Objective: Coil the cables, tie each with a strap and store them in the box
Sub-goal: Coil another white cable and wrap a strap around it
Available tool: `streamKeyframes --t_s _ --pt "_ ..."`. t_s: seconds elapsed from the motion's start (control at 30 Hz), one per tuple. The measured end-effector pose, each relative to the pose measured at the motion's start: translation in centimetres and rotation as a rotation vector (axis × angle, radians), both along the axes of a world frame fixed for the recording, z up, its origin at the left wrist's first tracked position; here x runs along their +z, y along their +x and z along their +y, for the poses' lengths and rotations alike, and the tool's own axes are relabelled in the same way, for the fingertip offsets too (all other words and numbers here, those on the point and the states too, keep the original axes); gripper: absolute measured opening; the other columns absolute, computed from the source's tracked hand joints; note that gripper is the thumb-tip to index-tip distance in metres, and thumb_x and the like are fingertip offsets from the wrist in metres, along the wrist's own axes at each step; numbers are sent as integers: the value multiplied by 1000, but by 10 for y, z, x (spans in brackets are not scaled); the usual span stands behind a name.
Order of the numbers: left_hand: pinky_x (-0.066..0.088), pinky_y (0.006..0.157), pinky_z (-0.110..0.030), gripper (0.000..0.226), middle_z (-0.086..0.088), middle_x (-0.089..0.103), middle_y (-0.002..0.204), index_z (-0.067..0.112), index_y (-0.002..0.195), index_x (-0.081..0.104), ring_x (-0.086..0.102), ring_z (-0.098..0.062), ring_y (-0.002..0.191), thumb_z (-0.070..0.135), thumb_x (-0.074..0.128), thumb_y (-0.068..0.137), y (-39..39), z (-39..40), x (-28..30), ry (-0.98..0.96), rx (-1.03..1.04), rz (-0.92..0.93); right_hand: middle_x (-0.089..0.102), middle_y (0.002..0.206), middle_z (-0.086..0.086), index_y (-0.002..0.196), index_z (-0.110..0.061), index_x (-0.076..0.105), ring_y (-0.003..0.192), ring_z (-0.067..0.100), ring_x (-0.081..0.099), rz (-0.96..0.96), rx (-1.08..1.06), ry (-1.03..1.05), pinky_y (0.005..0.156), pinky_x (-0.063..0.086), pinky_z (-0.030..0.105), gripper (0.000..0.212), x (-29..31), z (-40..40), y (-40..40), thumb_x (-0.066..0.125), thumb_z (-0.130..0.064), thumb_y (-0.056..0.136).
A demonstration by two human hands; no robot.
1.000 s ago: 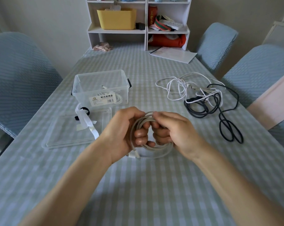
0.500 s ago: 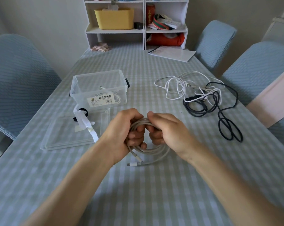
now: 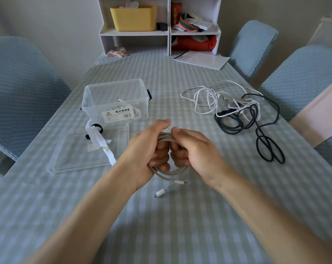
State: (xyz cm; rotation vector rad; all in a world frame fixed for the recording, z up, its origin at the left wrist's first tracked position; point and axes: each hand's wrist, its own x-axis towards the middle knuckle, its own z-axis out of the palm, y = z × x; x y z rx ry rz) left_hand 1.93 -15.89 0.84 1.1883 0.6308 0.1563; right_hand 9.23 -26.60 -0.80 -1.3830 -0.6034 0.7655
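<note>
Now your left hand (image 3: 142, 153) and right hand (image 3: 195, 149) both clasp the off-white coiled cable (image 3: 169, 171) above the near bench (image 3: 180, 216), likely keeping its loops together for strapping.

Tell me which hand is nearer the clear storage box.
Left. The left hand grips the coiled cable just in front of the clear storage box, slightly to its right; the right hand holds the same coil farther right.

- I see the box (image 3: 115, 103) left on the desk (image 3: 161, 225), its lid (image 3: 75, 161) just before it.
- Straps (image 3: 98, 138) lie on the lid.
- Loose cables (image 3: 235, 109) lie right.
- A shelf (image 3: 169, 29) stands behind.
</note>
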Motion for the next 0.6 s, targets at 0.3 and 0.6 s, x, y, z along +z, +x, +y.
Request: streamKeyframes --t_s 0.3,0.6 --pt "14 32 -21 52 6 15 43 22 49 28 12 -9 35 25 57 93 -2 22 1 -294 321 -214 70 78 12 88 -10 74 69 24 66 90 -32 94 65 50 35 33 -16 2 7 53 -34 98" --pt "16 31 -21 48 6 17 41 22 55 24 14 -9 32 22 47 97 -4 37 -5 -446 524 -335 74 86 16 107 -6 66 71 25 68 24 175 -22 64 52 29 31 -17 -1 4 37 2 100"
